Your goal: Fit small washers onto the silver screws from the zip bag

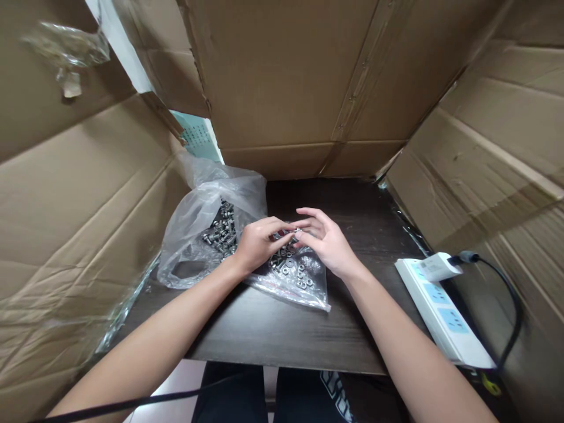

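My left hand (258, 242) and my right hand (324, 239) meet fingertip to fingertip above a small clear zip bag of metal nuts (296, 276) on the dark wooden table (282, 335). Both pinch a small metal piece (296, 232) between them; it is too small to name. Left of my hands lies a larger clear plastic bag (207, 235) holding several metal bolts (222, 232).
Cardboard walls (299, 82) enclose the table at the left, back and right. A white power strip (443, 311) with a plugged-in adapter and black cable (511, 299) lies at the right edge. Another black cable (145, 402) crosses below the table's front edge.
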{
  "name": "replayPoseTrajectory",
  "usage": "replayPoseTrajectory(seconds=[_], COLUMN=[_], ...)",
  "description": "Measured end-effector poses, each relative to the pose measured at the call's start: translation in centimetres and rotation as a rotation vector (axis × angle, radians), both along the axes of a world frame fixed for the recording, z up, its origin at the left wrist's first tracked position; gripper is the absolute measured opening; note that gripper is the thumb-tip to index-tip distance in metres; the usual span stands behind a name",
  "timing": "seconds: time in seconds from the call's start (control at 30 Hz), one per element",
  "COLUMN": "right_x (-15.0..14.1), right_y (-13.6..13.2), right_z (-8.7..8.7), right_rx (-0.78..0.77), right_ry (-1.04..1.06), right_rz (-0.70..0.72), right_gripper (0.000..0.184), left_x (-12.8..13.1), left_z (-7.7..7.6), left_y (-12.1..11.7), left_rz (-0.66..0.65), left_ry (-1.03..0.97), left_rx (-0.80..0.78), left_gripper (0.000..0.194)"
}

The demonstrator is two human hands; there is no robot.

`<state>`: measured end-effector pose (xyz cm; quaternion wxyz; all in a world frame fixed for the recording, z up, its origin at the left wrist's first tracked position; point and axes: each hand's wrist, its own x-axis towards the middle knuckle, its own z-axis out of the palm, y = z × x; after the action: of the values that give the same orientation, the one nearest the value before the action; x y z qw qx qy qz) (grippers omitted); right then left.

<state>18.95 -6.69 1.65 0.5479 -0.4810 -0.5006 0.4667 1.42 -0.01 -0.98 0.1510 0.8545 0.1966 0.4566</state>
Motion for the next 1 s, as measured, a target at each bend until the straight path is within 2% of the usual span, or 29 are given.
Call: replayPoseTrajectory(seconds=[0.17, 0.33, 0.4, 0.47, 0.53, 0.67, 0.8, 0.87, 1.0], right_x=[0.09, 0.06, 0.05, 0.03, 0.0, 0.02, 0.09, 0.06, -0.02], right_y=[0.1, -0.14, -0.13, -0.05, 0.04, 0.08, 0.01, -0.07, -0.24], right_z=[-0.06, 0.12, 0.0, -0.18, -0.27, -0.12, -0.04, -0.02, 0.14], right_rx=[-0.115, 0.019, 0.029, -0.006, -0.025, 0.046, -0.002, 0.004, 0.073], right_ry=[-0.061, -0.04, -0.089, -0.134, -0.13, -0.068, -0.149, -0.148, -0.134], right_rz=[-0.172, 0.037, 0.02, -0.058, -0.106, -0.03, -0.111, -0.125, 0.005], right_gripper=[0.049, 0.059, 0.052, 0.04, 0.035, 0.049, 0.033, 0.031, 0.043], left_x=[0.16, -0.01, -0.05, -0.06, -0.07, -0.11, -0.13, -0.16, -0.21], left_z=[-0.09, -0.09, -0.06, 0.01, 0.1, 0.19, 0.19, 0.15, 0.01], left_y=[-0.18, 0.04, 0.1, 0.11, 0.11, 0.1, 0.11, 0.17, 0.3], left_rz=[-0.021, 0.0, -0.004, -0.008, -0.009, -0.009, -0.012, -0.008, 0.001], left_ry=[0.042, 0.024, 0.016, 0.006, -0.002, 0.008, 0.028, 0.026, 0.014], left_rx=[0.078, 0.069, 0.089, 0.103, 0.091, 0.075, 0.091, 0.081, 0.065], left_gripper=[0.011, 0.01, 0.01, 0.011, 0.011, 0.012, 0.01, 0.01, 0.012])
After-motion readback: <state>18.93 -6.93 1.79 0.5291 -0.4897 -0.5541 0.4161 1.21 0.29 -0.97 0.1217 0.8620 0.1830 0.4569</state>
